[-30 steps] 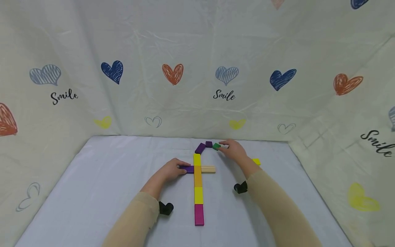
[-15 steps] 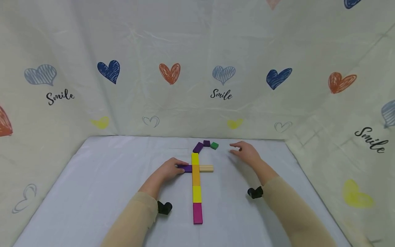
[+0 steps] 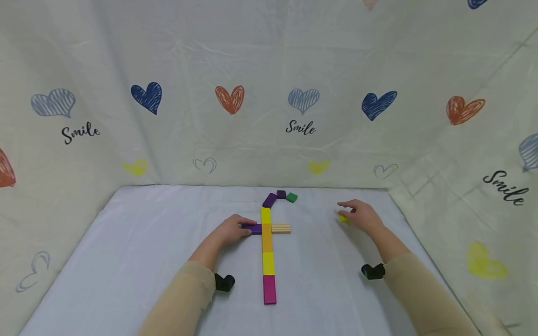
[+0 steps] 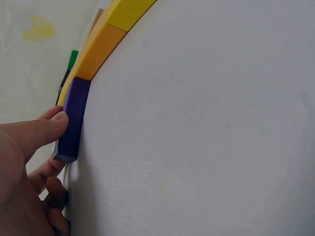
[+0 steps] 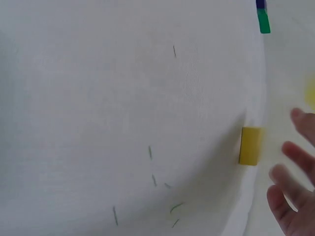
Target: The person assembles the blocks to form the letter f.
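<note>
My left hand [image 3: 230, 230] pinches the outer end of a purple block [image 3: 255, 229] between thumb and fingers. That block lies flat against the left side of an orange block [image 3: 266, 238]. In the left wrist view the thumb presses the purple block's [image 4: 74, 120] side. My right hand [image 3: 364, 216] is over a loose yellow block [image 3: 343, 219] at the right, partly covering it in the head view. In the right wrist view its fingers [image 5: 298, 156] are spread beside the yellow block [image 5: 250, 146], holding nothing.
Yellow [image 3: 268, 264] and magenta [image 3: 269, 289] blocks continue the column toward me. A ribbed wooden piece [image 3: 280, 228] juts right. Beyond the top yellow block [image 3: 265, 215], purple blocks [image 3: 270, 200] and a green block [image 3: 292, 197] curve rightward. A heart-printed cloth hangs behind.
My right hand has let go of the green block and moved right, over the loose yellow block. The left hand stays on the purple block.
</note>
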`<state>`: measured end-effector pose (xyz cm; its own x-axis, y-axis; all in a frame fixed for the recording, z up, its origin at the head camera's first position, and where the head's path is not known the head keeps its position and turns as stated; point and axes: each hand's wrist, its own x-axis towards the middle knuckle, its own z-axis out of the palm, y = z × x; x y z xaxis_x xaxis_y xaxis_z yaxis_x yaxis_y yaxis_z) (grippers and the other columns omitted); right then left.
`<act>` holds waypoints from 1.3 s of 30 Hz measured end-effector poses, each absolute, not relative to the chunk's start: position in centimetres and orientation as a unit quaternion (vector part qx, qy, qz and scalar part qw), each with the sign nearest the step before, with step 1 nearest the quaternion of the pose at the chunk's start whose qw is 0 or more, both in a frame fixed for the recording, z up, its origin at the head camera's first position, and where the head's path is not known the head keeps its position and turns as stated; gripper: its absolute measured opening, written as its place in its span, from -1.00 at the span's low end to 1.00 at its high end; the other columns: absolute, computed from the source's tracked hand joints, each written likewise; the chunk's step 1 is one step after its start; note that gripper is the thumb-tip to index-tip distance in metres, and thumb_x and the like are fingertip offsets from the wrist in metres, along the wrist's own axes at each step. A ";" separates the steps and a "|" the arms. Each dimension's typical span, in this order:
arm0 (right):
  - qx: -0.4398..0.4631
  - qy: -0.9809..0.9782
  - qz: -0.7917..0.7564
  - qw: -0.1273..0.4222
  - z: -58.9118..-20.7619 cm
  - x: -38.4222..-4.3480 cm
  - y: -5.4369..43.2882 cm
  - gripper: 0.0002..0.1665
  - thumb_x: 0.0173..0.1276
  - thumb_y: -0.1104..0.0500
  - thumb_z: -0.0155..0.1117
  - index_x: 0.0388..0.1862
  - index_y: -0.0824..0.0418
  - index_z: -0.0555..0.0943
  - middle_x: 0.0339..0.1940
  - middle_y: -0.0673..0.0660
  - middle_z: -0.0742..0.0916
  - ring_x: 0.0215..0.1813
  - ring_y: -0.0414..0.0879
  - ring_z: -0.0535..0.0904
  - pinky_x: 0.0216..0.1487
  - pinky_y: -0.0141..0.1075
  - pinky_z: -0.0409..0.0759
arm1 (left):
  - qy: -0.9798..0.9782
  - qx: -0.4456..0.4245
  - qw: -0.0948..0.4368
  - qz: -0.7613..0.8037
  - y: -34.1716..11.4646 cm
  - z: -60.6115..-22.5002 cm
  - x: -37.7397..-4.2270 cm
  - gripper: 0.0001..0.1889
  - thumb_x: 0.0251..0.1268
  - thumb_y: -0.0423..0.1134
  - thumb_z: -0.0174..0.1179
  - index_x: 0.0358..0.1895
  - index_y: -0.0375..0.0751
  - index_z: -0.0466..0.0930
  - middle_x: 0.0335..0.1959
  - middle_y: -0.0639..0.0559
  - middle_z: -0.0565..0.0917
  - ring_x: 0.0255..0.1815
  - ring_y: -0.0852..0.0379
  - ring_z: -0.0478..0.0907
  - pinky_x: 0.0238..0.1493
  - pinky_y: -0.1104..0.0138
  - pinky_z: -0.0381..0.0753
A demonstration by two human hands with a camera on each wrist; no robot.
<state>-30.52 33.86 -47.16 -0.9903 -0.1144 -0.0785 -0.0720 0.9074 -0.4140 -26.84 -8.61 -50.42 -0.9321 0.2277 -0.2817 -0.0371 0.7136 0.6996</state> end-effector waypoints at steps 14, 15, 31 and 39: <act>-0.026 0.970 -0.225 0.093 -47.8 -30.3 36.0 -0.46 0.40 -0.06 0.30 0.29 0.11 0.59 0.21 0.28 0.59 -0.04 0.09 0.48 -0.18 -0.14 0.50 | 0.907 0.051 0.180 0.377 -8.8 -50.5 -26.7 -0.70 0.39 -0.20 0.23 0.12 0.21 0.71 0.18 -0.10 0.50 0.21 -0.10 0.41 0.34 -0.06 0.35; -0.028 0.969 -0.226 0.096 -47.9 -30.3 36.0 -0.47 0.40 -0.05 0.31 0.28 0.11 0.60 0.23 0.28 0.58 -0.03 0.10 0.48 -0.17 -0.13 0.50 | 0.907 0.050 0.180 0.378 -8.8 -50.5 -26.7 -0.70 0.39 -0.20 0.23 0.12 0.21 0.71 0.18 -0.09 0.50 0.21 -0.09 0.41 0.34 -0.05 0.35; -0.021 0.961 -0.228 0.155 -48.3 -30.6 35.7 -0.52 0.42 0.17 0.26 0.31 0.09 0.58 0.29 0.31 0.54 0.06 0.15 0.47 0.02 -0.02 0.58 | 0.904 0.051 0.179 0.384 -8.8 -50.2 -26.6 -0.70 0.39 -0.19 0.24 0.12 0.20 0.71 0.18 -0.10 0.50 0.20 -0.09 0.42 0.33 -0.05 0.37; -0.034 0.966 -0.210 0.146 -48.5 -30.4 35.8 -0.51 0.41 0.15 0.27 0.31 0.10 0.57 0.24 0.31 0.57 0.00 0.12 0.47 -0.03 -0.05 0.58 | 0.906 0.044 0.178 0.382 -8.8 -50.5 -26.6 -0.70 0.38 -0.18 0.24 0.11 0.24 0.71 0.20 -0.10 0.49 0.22 -0.10 0.41 0.33 -0.06 0.37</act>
